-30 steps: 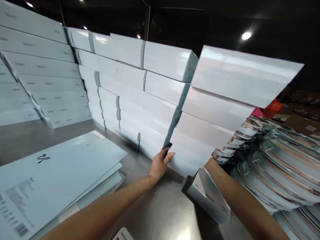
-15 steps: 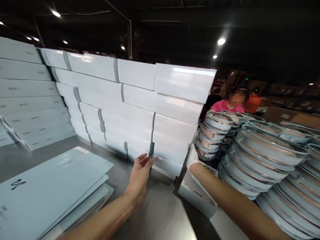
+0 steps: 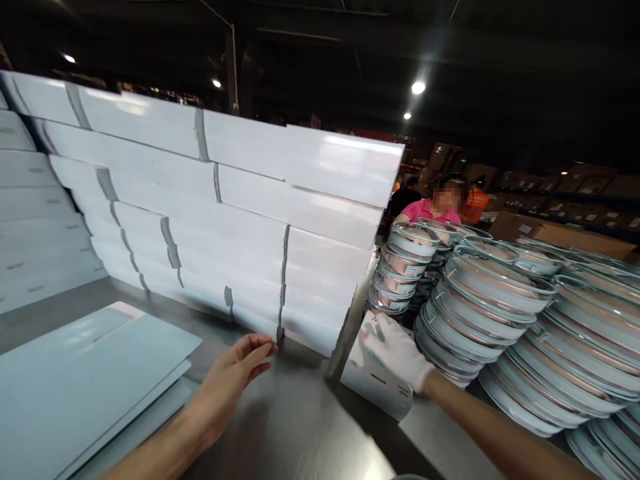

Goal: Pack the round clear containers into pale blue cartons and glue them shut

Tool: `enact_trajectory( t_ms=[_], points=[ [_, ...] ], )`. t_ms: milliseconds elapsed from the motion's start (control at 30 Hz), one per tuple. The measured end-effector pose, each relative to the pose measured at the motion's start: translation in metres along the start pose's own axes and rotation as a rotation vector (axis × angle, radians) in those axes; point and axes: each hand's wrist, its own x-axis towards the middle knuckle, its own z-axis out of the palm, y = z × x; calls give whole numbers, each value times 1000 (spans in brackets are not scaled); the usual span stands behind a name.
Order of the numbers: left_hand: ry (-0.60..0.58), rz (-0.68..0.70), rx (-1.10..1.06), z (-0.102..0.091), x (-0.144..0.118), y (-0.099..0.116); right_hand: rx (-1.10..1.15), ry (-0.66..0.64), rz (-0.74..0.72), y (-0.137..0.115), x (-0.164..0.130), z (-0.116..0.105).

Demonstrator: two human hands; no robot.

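Note:
My left hand (image 3: 243, 363) is bare and hovers over the metal table in front of a wall of stacked white boxes (image 3: 240, 240). Its fingers are loosely bent, thumb apart from them, and nothing shows between them. My right hand (image 3: 397, 350), in a white glove, lies with fingers outstretched on a small white box (image 3: 373, 377) with dark print, just past the stack's right end. That box rests at the foot of piled round glass dishes with lids (image 3: 477, 310).
Flat white cartons (image 3: 100, 373) lie in a pile on the metal table (image 3: 280, 427) at left. More white boxes (image 3: 40, 233) are stacked behind them. Beyond the dishes is a person in a pink top (image 3: 420, 208). Cardboard boxes (image 3: 560, 230) stand at the back right.
My left hand has drawn back from the lower edge of the box wall. My right hand has left the stack's right end and moved down onto the small box. The view has swung right.

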Motion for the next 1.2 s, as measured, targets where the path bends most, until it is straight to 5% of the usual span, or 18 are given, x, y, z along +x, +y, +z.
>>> enact_trajectory(
  t_ms=[167, 367, 667, 767, 867, 1000, 1200],
  points=[
    [-69, -43, 57, -4, -18, 9, -290, -245, 13, 23, -34, 17],
    [-121, 23, 129, -5, -42, 22, -397, -230, -35, 50, 19, 21],
    [-87, 215, 568, -103, -77, 18, -413, -200, -102, 45, 16, 37],
    [6, 344, 714, -133, -77, 39, -387, -199, -115, 38, 17, 36],
    [111, 439, 1094, -163, -71, 73, -323, -166, -122, 28, 13, 17],
    [407, 499, 1589, -204, -60, 97, -145, 36, -109, 0, -28, -29],
    [549, 316, 1635, -235, -51, 88, 142, 189, -247, -71, -169, -82]
  ],
)
